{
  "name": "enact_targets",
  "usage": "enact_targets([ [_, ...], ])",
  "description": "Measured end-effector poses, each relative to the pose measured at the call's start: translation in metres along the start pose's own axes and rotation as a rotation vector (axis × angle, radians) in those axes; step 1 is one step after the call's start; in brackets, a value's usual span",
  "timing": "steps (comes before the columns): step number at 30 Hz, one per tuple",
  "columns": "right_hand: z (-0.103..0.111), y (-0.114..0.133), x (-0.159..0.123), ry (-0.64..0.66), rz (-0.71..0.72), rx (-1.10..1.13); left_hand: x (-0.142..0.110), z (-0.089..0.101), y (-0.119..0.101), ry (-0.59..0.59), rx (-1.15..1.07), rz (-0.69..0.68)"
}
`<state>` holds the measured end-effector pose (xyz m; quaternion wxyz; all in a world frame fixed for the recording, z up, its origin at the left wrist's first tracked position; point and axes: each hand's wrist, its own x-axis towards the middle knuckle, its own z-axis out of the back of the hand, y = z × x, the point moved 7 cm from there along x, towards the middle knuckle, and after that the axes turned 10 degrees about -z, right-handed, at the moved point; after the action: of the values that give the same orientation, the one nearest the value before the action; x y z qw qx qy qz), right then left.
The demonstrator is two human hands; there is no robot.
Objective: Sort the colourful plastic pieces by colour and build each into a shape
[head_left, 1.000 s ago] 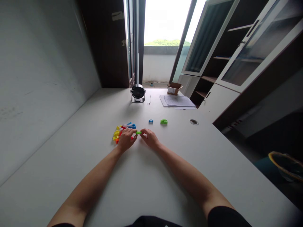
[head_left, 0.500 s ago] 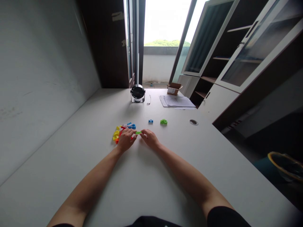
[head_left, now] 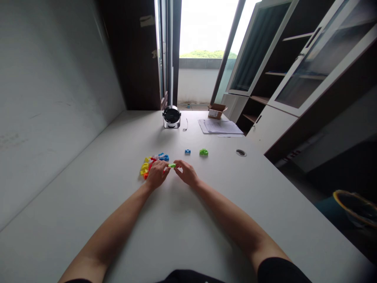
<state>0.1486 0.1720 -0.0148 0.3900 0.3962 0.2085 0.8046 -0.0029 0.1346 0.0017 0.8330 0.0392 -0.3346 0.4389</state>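
Note:
Between my two hands is a small bright green plastic piece (head_left: 172,166), too small to make out its exact shape. My left hand (head_left: 157,173) pinches its left end, and the fingertips of my right hand (head_left: 186,172) close on its right end. Partly behind my left hand lies a pile of coloured plastic pieces (head_left: 144,168), yellow, red, orange, white and blue. Beyond my hands, a little blue piece (head_left: 187,151) lies on the white table (head_left: 182,236). To its right sits a larger green cluster of pieces (head_left: 204,152).
A small black and silver fan (head_left: 171,116) stands at the table's far side, with a thin cord (head_left: 185,125) beside it. Papers (head_left: 222,126) and an open cardboard box (head_left: 216,111) lie at the back right. A round cable hole (head_left: 240,153) is near the right edge.
The green piece has been turned slightly between my fingertips, showing a different side. Both hands stay in almost the same place, and the pieces on the table have not moved.

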Motion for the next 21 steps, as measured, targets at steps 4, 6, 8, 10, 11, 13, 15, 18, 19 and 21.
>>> enact_targets([
  [4,0.0017,0.0028,-0.0001,-0.003,0.022,-0.022,0.0005,-0.0014,-0.0003,0.017,-0.016,-0.014],
  [6,0.0023,0.0037,-0.0001,-0.002,0.028,-0.028,0.0006,-0.0020,-0.0002,0.026,-0.023,-0.018],
  [8,0.0024,0.0036,-0.0001,0.000,0.026,-0.029,0.0005,-0.0017,0.0001,0.022,-0.029,-0.014],
  [10,0.0021,0.0030,0.0001,0.002,0.021,-0.025,0.0001,-0.0007,0.0003,0.006,-0.034,-0.006],
  [11,0.0019,0.0026,0.0002,0.001,0.019,-0.022,-0.0001,0.0000,0.0005,-0.004,-0.034,0.000],
  [13,0.0017,0.0018,0.0005,-0.005,0.016,-0.011,-0.0004,0.0012,0.0007,-0.021,-0.033,0.011],
  [15,0.0019,0.0012,0.0008,-0.012,0.010,0.005,-0.0006,0.0019,0.0006,-0.031,-0.034,0.017],
  [18,0.0029,0.0005,0.0012,-0.018,-0.007,0.033,-0.0003,0.0024,0.0001,-0.033,-0.047,0.017],
  [19,0.0032,0.0005,0.0012,-0.018,-0.012,0.040,-0.0002,0.0025,-0.0003,-0.032,-0.054,0.014],
  [21,0.0035,0.0008,0.0011,-0.015,-0.017,0.050,0.0002,0.0028,-0.0012,-0.030,-0.068,0.006],
])
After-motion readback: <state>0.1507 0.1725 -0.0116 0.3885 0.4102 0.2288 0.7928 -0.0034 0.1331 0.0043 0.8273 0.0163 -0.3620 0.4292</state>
